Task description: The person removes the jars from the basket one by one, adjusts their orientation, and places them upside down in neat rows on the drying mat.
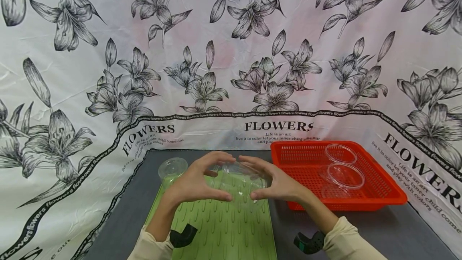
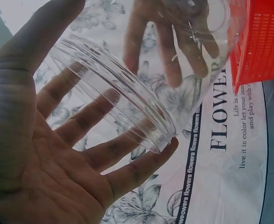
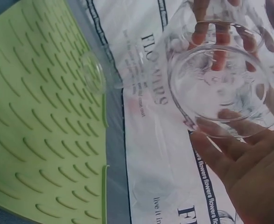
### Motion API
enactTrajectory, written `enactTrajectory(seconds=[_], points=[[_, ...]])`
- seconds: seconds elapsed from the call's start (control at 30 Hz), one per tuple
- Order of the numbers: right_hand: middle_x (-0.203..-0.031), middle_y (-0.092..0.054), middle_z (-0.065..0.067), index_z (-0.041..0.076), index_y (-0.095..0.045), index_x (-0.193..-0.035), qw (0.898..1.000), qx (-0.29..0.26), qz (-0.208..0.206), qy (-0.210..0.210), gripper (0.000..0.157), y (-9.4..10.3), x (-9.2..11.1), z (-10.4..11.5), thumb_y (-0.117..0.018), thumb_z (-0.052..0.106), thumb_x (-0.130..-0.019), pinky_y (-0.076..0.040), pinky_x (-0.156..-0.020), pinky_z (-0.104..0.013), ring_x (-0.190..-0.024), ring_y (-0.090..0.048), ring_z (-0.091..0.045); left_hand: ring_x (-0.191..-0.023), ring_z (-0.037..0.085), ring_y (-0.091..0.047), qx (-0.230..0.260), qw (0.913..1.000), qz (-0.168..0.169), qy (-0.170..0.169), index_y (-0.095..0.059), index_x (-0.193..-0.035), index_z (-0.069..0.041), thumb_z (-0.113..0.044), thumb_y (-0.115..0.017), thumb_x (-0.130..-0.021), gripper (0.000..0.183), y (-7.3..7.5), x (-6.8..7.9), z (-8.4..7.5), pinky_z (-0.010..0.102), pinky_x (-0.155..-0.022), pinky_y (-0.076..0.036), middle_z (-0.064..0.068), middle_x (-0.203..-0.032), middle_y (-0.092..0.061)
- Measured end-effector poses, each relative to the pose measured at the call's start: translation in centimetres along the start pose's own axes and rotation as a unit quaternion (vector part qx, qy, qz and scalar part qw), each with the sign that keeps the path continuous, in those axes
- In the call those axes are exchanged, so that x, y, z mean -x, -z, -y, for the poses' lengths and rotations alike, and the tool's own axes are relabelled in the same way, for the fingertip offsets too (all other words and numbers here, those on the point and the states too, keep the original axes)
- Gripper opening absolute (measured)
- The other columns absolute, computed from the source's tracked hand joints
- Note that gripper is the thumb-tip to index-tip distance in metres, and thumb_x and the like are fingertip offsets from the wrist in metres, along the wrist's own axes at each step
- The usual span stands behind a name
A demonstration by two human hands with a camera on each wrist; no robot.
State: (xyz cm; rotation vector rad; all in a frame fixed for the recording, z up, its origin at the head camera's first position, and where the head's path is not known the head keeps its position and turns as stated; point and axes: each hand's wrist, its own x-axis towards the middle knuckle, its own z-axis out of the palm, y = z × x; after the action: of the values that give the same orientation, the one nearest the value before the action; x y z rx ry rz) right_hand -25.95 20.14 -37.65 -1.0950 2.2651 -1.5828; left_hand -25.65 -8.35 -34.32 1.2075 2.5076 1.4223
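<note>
Between both hands a clear plastic jar point(image 1: 239, 181) is held sideways above the green mat point(image 1: 223, 232). The left hand point(image 1: 195, 181) grips its ringed end, thumb on one side and fingers spread round the other, as the left wrist view shows at the ridged rim point(image 2: 122, 86). Around the opposite end, the right hand point(image 1: 279, 181) holds the jar by its round base point(image 3: 186, 100), thumb below and fingers above in the head view. Beyond the left hand, a clear round container point(image 1: 172, 167) stands at the mat's far left corner.
A red plastic basket point(image 1: 364, 203) stands on the grey table point(image 1: 303, 228) to the right. Clear round pieces point(image 1: 345, 175) lie inside it. A flower-printed cloth point(image 1: 202, 31) hangs behind the table and along its sides.
</note>
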Motion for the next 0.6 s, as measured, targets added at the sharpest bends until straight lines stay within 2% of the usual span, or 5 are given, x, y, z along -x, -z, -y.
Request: enactTrajectory(seconds=[0.17,0.27,0.47,0.53,0.6], points=[[-0.167,-0.033,-0.007,0.031,-0.024,-0.163,0.999,-0.008,-0.035,0.032,0.096,-0.1,0.3,-0.4,-0.082,0.031,-0.086,-0.021,-0.114,-0.08,-0.155,-0.027,-0.039,-0.137,0.025,-0.051,0.038,0.9988,-0.03,-0.002,-0.055,-0.141,-0.038,-0.024,-0.095,-0.071,0.082,0.1,0.3,0.7,0.05,-0.102,-0.053,-0.008,-0.15,-0.052],[-0.168,-0.028,-0.008,0.03,-0.017,-0.165,0.998,-0.018,-0.047,0.046,0.104,-0.1,0.6,-0.7,-0.083,0.037,-0.085,-0.017,-0.115,-0.079,-0.155,-0.023,-0.042,-0.137,0.031,-0.05,0.061,0.9972,-0.043,-0.005,-0.054,-0.144,-0.035,-0.021,-0.094,-0.073,0.082,0.4,0.6,1.2,0.049,-0.102,-0.053,-0.004,-0.151,-0.051],[-0.17,-0.021,-0.015,0.027,-0.006,-0.166,0.995,-0.029,-0.063,0.07,0.117,-0.3,0.8,-1.5,-0.084,0.048,-0.081,-0.035,-0.114,-0.067,-0.153,-0.025,-0.049,-0.135,0.04,-0.052,0.113,0.9919,-0.055,-0.02,-0.05,-0.148,-0.023,-0.019,-0.09,-0.078,0.081,0.9,1.1,2.2,0.054,-0.101,-0.054,0.007,-0.155,-0.047],[-0.17,-0.019,-0.018,0.026,-0.005,-0.166,0.994,-0.03,-0.068,0.075,0.12,-0.4,0.9,-1.6,-0.086,0.047,-0.08,-0.038,-0.113,-0.064,-0.15,-0.029,-0.05,-0.134,0.041,-0.053,0.133,0.989,-0.057,-0.031,-0.049,-0.149,-0.017,-0.018,-0.089,-0.079,0.081,1.0,1.1,2.6,0.054,-0.101,-0.055,0.014,-0.156,-0.045],[-0.169,-0.018,-0.021,0.026,-0.004,-0.166,0.994,-0.027,-0.073,0.079,0.122,-0.5,1.0,-1.7,-0.087,0.047,-0.079,-0.039,-0.113,-0.064,-0.15,-0.027,-0.052,-0.134,0.038,-0.055,0.151,0.9856,-0.058,-0.048,-0.047,-0.149,-0.013,-0.017,-0.088,-0.081,0.08,1.1,1.1,3.0,0.053,-0.101,-0.055,0.02,-0.155,-0.042]])
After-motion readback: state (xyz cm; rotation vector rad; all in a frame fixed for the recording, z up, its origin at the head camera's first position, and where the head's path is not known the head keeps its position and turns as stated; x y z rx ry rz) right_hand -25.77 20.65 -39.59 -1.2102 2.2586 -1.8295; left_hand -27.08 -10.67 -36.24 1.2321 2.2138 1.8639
